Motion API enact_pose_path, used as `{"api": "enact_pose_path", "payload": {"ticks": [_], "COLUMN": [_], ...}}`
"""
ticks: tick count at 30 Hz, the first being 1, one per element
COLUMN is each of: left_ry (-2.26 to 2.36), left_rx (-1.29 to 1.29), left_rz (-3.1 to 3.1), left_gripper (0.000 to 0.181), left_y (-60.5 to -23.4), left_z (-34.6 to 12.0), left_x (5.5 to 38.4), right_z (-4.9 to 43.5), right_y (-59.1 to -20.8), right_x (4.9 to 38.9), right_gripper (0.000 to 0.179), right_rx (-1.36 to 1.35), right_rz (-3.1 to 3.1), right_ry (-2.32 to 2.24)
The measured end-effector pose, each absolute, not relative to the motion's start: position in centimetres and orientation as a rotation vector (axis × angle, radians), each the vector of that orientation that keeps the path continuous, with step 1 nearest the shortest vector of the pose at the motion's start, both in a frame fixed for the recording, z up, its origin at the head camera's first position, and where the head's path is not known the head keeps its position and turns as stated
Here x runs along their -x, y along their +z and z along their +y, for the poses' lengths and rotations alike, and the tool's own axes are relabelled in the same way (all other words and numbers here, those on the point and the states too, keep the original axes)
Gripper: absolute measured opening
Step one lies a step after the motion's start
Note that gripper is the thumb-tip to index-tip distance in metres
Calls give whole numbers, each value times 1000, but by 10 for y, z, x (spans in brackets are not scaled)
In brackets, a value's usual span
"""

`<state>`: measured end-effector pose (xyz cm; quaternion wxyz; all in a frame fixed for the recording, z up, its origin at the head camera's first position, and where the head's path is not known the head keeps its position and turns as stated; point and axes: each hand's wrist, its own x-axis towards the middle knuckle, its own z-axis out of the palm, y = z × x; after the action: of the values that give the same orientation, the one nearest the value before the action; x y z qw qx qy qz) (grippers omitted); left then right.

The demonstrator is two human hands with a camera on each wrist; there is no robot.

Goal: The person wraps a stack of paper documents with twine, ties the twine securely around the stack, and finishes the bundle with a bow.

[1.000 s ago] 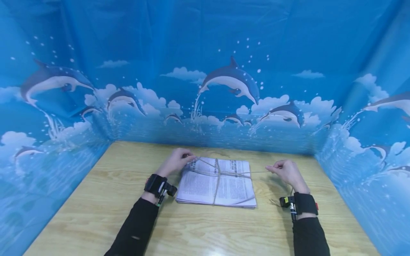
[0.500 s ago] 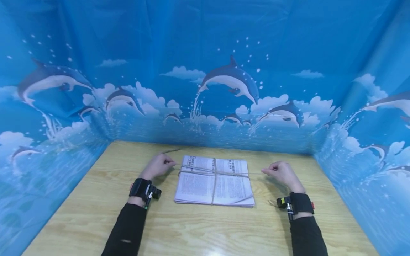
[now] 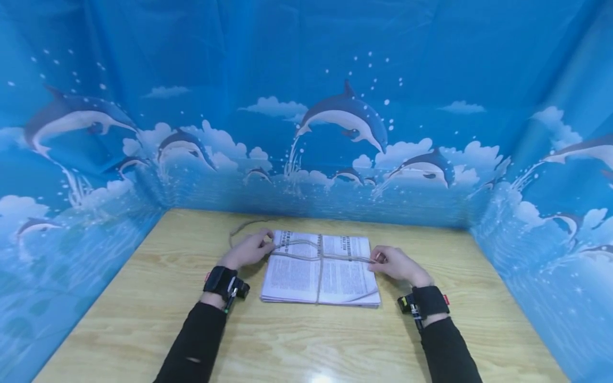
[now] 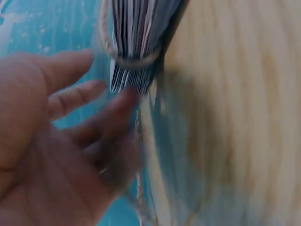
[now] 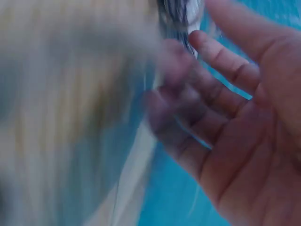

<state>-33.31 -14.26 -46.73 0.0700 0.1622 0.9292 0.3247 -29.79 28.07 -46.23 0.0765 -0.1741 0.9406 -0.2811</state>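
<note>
A flat stack of printed newspapers (image 3: pixel 294 279) lies on the table, with twine (image 3: pixel 319 284) crossed over its top. My left hand (image 3: pixel 248 251) is at the stack's left edge, near the twine. Its thumb and fingers are apart in the left wrist view, beside the layered paper edges (image 4: pixel 136 28) with a twine loop (image 4: pixel 134 61) round them. At the opposite edge is my right hand (image 3: pixel 397 264), fingertips by the crosswise twine. In the blurred right wrist view its thumb stands off from loosely bent fingers (image 5: pixel 221 56), and nothing shows between them.
A loose length of twine (image 3: pixel 239 227) curves over the table behind my left hand. The wood-patterned table (image 3: pixel 306 340) is bordered at the back and sides by a blue curtain (image 3: pixel 306 197) printed with dolphins.
Half a second ago both hands pinched twine out to either side. Now they have let go and moved in to the stack's edges. The twine on top bows slackly at the left.
</note>
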Motion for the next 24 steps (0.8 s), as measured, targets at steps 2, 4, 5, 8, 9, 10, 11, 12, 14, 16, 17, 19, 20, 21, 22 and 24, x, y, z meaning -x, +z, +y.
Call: {"api": "enact_pose_path", "payload": {"ticks": [2,4,5,8,9,10,11,12,14,16,17,19,20,21,22,24], "left_ry": [988,1014,1029,1041,1025,1002,992,980,977,1002,1012,1024,1020,1013,997,993], "left_rx": [-494,-452,-425,-328,-311,-297,-291,-287,-282,-258,-245,-209,-205,-198,-201,-222], "left_rz": [2831,2878,2905,2948,2957,2959,2943,2923,2875,2816,2794,2776,2781,2785,2800,2817], "left_gripper": [31,33,34,39,39,39,40,41,40,40,40,36,32,28,24,15], "left_y": [-468,-467,-466,-465,-465,-465,-466,-467,-470,-472,-473,-475,-476,-477,-478,-478], "left_z": [-140,-139,-139,-142,-144,-145,-147,-148,-152,-154,-156,-158,-158,-158,-158,-159], "left_x": [333,332,332,331,331,331,332,333,335,337,338,339,340,340,341,341], "right_z": [276,273,272,271,271,270,270,269,268,267,266,265,265,264,264,262], "right_y": [-463,-463,-464,-464,-464,-464,-464,-464,-464,-463,-463,-462,-462,-462,-461,-462], "right_x": [298,298,298,297,297,297,297,297,297,298,298,297,297,297,296,296], "right_gripper": [16,16,17,18,18,19,19,19,21,25,28,30,30,29,27,23], "right_rx": [539,537,528,487,479,473,466,461,445,430,416,388,366,351,324,277], "right_rz": [2826,2842,2846,2851,2849,2846,2845,2844,2845,2853,2856,2866,2868,2871,2871,2865], "right_ry": [-857,-876,-892,-930,-929,-924,-914,-903,-884,-869,-869,-864,-862,-858,-859,-871]}}
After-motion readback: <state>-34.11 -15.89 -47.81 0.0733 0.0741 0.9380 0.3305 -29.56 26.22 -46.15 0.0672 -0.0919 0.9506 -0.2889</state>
